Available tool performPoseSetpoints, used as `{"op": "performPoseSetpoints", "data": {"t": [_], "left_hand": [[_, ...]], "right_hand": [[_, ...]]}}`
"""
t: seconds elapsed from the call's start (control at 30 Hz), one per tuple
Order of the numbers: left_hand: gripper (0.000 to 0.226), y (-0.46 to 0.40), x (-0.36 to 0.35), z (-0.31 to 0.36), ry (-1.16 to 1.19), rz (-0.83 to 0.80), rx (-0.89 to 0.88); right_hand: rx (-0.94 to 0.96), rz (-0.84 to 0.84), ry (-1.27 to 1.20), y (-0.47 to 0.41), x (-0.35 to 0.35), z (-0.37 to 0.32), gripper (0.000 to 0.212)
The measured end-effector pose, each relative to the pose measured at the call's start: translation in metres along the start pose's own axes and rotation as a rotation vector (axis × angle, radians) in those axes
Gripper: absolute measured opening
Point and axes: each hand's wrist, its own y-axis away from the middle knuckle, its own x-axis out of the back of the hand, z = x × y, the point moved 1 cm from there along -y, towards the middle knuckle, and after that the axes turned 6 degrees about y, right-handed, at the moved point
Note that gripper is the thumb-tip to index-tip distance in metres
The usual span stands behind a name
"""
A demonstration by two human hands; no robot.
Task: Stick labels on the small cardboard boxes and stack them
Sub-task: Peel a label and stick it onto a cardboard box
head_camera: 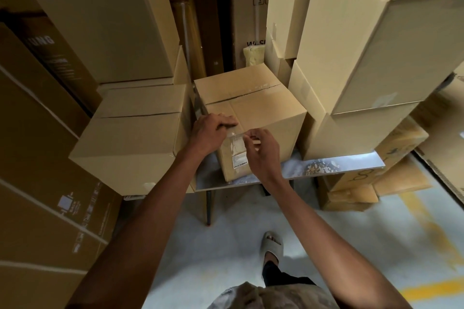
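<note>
1. I stand in a cramped storeroom with cardboard cartons stacked on every side, a pale concrete floor (226, 253) under me and a low metal shelf (351, 162) straight ahead.
2. The small box (253, 98) I am working on sits on that shelf at twelve o'clock, its top flaps closed and its near face toward me.
3. A clear plastic label sleeve (236, 143) lies down that near face, with a white printed label (239, 160) visible at its lower end.
4. My left hand (212, 130) rests at the box's top front edge, fingers curled and pressing the upper end of the sleeve.
5. My right hand (261, 150) is just to the right, thumb and forefinger pinching the sleeve's upper right corner, the other fingers loosely bent.
6. Both forearms reach forward from six o'clock, converging on the box.
7. I judge this to be the sticking step, not yet finished. Next I should smooth the sleeve flat downward, then lift the box to stack it.
8. A bigger carton (133, 138) sits at nine o'clock, tall stacks (364, 57) at two o'clock, and my sandalled foot (272, 246) at six.
</note>
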Motion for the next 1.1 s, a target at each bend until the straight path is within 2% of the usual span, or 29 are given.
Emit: {"op": "performPoseSetpoints", "data": {"t": [0.1,0.5,0.67,0.9,1.1], "left_hand": [[0.041,0.002,0.001,0.004,0.009,0.002,-0.007],[0.037,0.004,0.001,0.008,0.009,-0.026,-0.022],[0.041,0.002,0.014,0.011,-0.061,-0.142,-0.009],[0.053,0.001,0.031,0.014,-0.146,-0.322,-0.015],[0.058,0.001,0.030,0.008,-0.122,-0.347,-0.030]], "right_hand": [[0.052,0.010,0.007,0.008,-0.003,0.001,0.006],[0.068,-0.025,-0.031,0.012,0.000,0.001,0.005],[0.106,-0.039,0.010,0.012,-0.006,0.004,0.037],[0.081,0.073,0.012,0.015,-0.017,-0.002,0.020],[0.107,0.027,-0.021,0.015,-0.011,0.001,0.026]]}}
